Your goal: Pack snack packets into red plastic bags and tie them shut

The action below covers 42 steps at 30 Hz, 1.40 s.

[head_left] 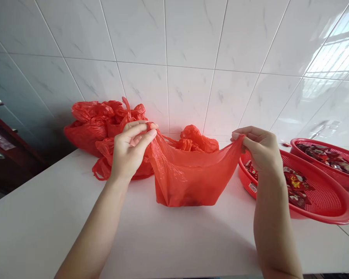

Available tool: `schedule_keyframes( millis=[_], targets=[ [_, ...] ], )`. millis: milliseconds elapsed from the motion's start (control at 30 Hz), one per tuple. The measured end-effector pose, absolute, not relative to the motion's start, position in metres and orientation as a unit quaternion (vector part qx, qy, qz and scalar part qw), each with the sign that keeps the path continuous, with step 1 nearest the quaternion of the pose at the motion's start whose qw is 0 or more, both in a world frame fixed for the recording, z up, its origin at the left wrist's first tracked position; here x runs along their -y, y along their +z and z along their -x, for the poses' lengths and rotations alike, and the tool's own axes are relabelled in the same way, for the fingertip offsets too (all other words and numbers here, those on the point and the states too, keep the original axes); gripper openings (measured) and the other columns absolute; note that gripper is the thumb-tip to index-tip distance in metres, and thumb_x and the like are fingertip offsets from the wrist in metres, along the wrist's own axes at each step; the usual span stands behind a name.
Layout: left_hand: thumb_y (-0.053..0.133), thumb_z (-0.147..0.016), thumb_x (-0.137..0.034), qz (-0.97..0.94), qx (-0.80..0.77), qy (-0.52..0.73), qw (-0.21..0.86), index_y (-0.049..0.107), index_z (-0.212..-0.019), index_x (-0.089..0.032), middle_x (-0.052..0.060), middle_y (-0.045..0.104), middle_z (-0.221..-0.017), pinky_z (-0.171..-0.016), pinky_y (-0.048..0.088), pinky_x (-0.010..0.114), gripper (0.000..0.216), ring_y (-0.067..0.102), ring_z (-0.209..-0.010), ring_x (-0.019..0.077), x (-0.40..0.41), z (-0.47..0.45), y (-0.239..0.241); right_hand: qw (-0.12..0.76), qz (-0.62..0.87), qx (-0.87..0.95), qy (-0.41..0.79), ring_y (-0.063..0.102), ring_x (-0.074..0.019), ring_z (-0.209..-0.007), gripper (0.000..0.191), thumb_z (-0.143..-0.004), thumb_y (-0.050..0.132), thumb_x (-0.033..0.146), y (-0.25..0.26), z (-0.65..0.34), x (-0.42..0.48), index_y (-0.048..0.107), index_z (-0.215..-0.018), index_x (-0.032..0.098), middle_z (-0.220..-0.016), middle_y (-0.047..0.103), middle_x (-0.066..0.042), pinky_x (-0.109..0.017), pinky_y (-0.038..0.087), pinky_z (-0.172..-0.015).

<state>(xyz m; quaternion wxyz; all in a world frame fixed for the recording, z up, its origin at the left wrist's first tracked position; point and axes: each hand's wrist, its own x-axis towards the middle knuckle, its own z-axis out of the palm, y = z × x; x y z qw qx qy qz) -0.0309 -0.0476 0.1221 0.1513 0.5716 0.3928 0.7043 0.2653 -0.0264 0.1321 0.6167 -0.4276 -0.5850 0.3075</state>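
Centrally, 1 red bag [189, 178], mouth spread; left hand [129, 145] and right hand [261, 149] each pinch 1 upper corner between thumb and fingers. Its thin film may tear if pulled too hard apart. Count: 2 red baskets [334, 201] of packets [298, 182], 3 o'clock; 1 red bundle [199, 136], 12 o'clock; bagged pile [88, 133], 10 o'clock, number unclear.

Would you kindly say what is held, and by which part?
A red plastic bag: the left hand pinches one upper corner, the right hand the other.

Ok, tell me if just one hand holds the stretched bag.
No, the left hand and right hand each pinch the stretched bag.
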Motion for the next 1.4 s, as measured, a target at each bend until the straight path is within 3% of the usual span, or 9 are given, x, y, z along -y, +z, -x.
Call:
schedule_keyframes(
  millis=[167,300,600,800,867,967,1033,1233,1400],
  targets=[
    [0.073,-0.084,-0.044,-0.673,-0.388,0.598,0.196,0.074,-0.109,-0.022,0.006,0.071,-0.121,-0.107,0.050,0.041,0.032,0.062,-0.121,0.0276,0.056,0.021,0.118,0.541,0.358,0.628,0.431,0.072,-0.0189,-0.076,0.020,-0.068,0.084,0.029,0.131,-0.261,0.026,0.075,-0.083,0.017,-0.080,0.074,-0.004,-0.032,0.058,-0.073],
    [0.075,-0.083,-0.041,-0.722,-0.378,0.535,0.222,0.069,-0.116,-0.024,0.007,0.070,-0.125,-0.110,0.047,0.041,0.037,0.061,-0.124,0.0275,0.063,-0.002,0.112,0.528,0.349,0.664,0.398,0.073,-0.0228,-0.086,0.023,-0.076,0.081,0.034,0.130,-0.243,0.033,0.074,-0.090,0.018,-0.089,0.077,-0.007,-0.036,0.060,-0.077],
    [0.063,-0.093,-0.040,-0.731,-0.349,0.526,0.261,0.069,-0.089,-0.023,0.002,0.071,-0.088,-0.081,0.054,0.032,0.019,0.066,-0.086,0.0193,0.069,-0.039,0.102,0.564,0.290,0.705,0.318,0.071,-0.0215,-0.093,0.016,-0.084,0.072,0.031,0.128,-0.210,0.052,0.073,-0.097,0.021,-0.099,0.075,-0.006,-0.040,0.060,-0.086],
    [0.067,-0.091,-0.039,-0.683,-0.375,0.576,0.246,0.064,-0.075,-0.021,-0.001,0.065,-0.076,-0.075,0.051,0.029,0.024,0.061,-0.076,0.0165,0.061,-0.034,0.113,0.467,0.317,0.765,0.311,0.054,-0.0321,-0.131,0.071,-0.073,0.084,0.047,0.120,-0.219,0.038,0.059,-0.136,0.027,-0.141,0.060,-0.010,-0.050,0.048,-0.106],
    [0.067,-0.090,-0.037,-0.680,-0.369,0.586,0.242,0.066,-0.077,-0.021,-0.001,0.066,-0.077,-0.078,0.051,0.029,0.021,0.062,-0.079,0.0167,0.057,-0.034,0.115,0.400,0.331,0.791,0.324,0.054,-0.0333,-0.130,0.071,-0.068,0.087,0.049,0.113,-0.218,0.030,0.062,-0.131,0.027,-0.134,0.064,-0.009,-0.052,0.048,-0.106],
    [0.067,-0.090,-0.038,-0.675,-0.372,0.587,0.246,0.068,-0.080,-0.021,0.000,0.067,-0.080,-0.083,0.052,0.031,0.020,0.063,-0.083,0.0182,0.051,-0.031,0.115,0.333,0.301,0.806,0.386,0.068,-0.0247,-0.092,0.031,-0.077,0.079,0.052,0.100,-0.212,0.018,0.072,-0.090,0.025,-0.089,0.072,-0.002,-0.044,0.058,-0.086],
    [0.070,-0.087,-0.039,-0.669,-0.378,0.586,0.257,0.068,-0.082,-0.021,0.001,0.069,-0.085,-0.086,0.053,0.032,0.020,0.065,-0.088,0.0199,0.048,-0.025,0.114,0.332,0.262,0.783,0.456,0.067,-0.0196,-0.073,0.034,-0.085,0.070,0.054,0.093,-0.210,0.009,0.067,-0.073,0.023,-0.073,0.067,0.001,-0.038,0.059,-0.073],
    [0.074,-0.080,-0.030,-0.659,-0.391,0.554,0.326,0.064,-0.110,-0.023,0.005,0.071,-0.111,-0.091,0.056,0.037,0.032,0.069,-0.102,0.0234,0.040,0.005,0.121,0.467,0.184,0.609,0.614,0.072,-0.0264,-0.097,0.035,-0.088,0.065,0.058,0.076,-0.208,-0.014,0.067,-0.082,0.024,-0.103,0.076,-0.005,-0.044,0.056,-0.091],
    [0.076,-0.077,-0.032,-0.665,-0.423,0.529,0.314,0.063,-0.112,-0.023,0.006,0.069,-0.114,-0.093,0.056,0.038,0.038,0.067,-0.108,0.0261,0.034,0.033,0.126,0.520,0.185,0.553,0.624,0.072,-0.0250,-0.087,0.039,-0.083,0.062,0.066,0.070,-0.210,-0.026,0.057,-0.079,0.027,-0.094,0.075,-0.002,-0.049,0.055,-0.093]
  ],
)
